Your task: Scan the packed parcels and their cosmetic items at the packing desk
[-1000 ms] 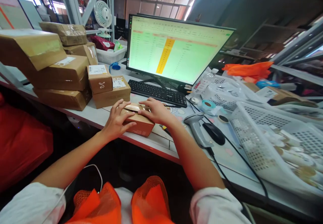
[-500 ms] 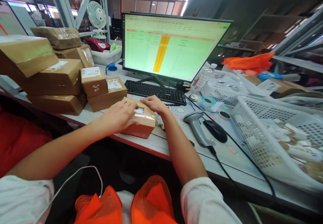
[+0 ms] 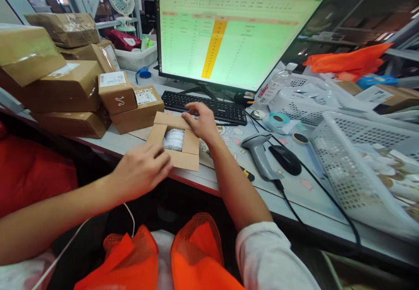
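Note:
A small cardboard box (image 3: 183,160) stands at the desk's front edge, its top flaps spread. Inside lies something wrapped in silvery-white bubble wrap (image 3: 174,140); the wrapping hides what it is. My left hand (image 3: 144,168) is at the box's near left corner, its fingers curled and a little blurred; what they hold, if anything, is hidden. At the far right corner, my right hand (image 3: 202,123) has its thumb and fingers bent round the end of the far flap. Behind the box are a black keyboard (image 3: 225,110) and a lit monitor (image 3: 248,37) with a spreadsheet.
Stacked cardboard parcels (image 3: 72,83) fill the left of the desk. On the right lie a grey barcode scanner (image 3: 262,157), a black mouse (image 3: 285,159), tape rolls (image 3: 279,121) and a white basket (image 3: 340,172). A black-and-yellow cutter (image 3: 248,174) is by my right forearm.
The box's top has gone from closed to open, showing the wrapped contents. My left hand has drawn back toward the near left corner. The camera view has tilted lower.

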A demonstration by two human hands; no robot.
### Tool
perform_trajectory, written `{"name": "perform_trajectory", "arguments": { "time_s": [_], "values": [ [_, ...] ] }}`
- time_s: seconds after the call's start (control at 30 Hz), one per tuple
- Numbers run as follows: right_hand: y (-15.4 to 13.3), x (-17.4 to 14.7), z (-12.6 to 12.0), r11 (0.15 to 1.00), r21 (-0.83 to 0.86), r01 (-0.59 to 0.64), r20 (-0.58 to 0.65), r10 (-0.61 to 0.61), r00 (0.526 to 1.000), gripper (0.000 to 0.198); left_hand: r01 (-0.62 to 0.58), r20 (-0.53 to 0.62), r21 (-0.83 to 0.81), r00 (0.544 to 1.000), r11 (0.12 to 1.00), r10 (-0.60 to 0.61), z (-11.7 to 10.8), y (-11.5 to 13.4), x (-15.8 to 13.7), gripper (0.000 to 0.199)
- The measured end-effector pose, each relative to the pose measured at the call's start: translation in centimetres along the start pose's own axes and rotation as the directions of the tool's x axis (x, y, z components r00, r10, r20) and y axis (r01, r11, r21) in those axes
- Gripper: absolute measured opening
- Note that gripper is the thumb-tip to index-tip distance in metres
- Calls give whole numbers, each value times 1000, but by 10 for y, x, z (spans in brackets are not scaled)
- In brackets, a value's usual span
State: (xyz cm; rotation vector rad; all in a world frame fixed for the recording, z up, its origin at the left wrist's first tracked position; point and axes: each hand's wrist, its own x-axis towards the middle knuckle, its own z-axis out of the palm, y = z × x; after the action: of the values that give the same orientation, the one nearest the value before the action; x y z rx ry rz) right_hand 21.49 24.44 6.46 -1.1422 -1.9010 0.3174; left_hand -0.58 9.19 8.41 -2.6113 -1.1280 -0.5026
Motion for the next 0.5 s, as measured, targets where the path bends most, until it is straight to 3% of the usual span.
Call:
{"name": "perform_trajectory", "arguments": {
  "time_s": [0.07,0.1,0.2,0.27,0.3,0.4,0.5],
  "values": [
    [-17,-9,-9,978,-94,189,-138,-200,970,22,21,135,-186,991,982,5,-13,-26,13,29],
    [-26,-15,-14,953,-128,276,-107,-290,951,27,36,214,-260,977,965,21,-18,-39,23,31],
    [-44,-35,-30,861,-122,494,262,-452,853,32,52,417,-317,904,947,91,-26,-69,51,40],
    [-48,-48,-41,831,-109,545,471,-440,765,35,-7,463,-273,876,962,137,-27,-79,63,43],
    [-49,-53,-48,830,-121,544,517,-416,748,39,-45,457,-242,876,969,155,-27,-82,66,44],
    [-46,-67,-72,841,-206,500,472,-362,804,47,-100,375,-156,915,983,153,-27,-91,60,42],
    [-38,-82,-87,842,-312,440,358,-325,875,34,-81,233,-132,966,988,111,-23,-106,38,33]
  ]
}}
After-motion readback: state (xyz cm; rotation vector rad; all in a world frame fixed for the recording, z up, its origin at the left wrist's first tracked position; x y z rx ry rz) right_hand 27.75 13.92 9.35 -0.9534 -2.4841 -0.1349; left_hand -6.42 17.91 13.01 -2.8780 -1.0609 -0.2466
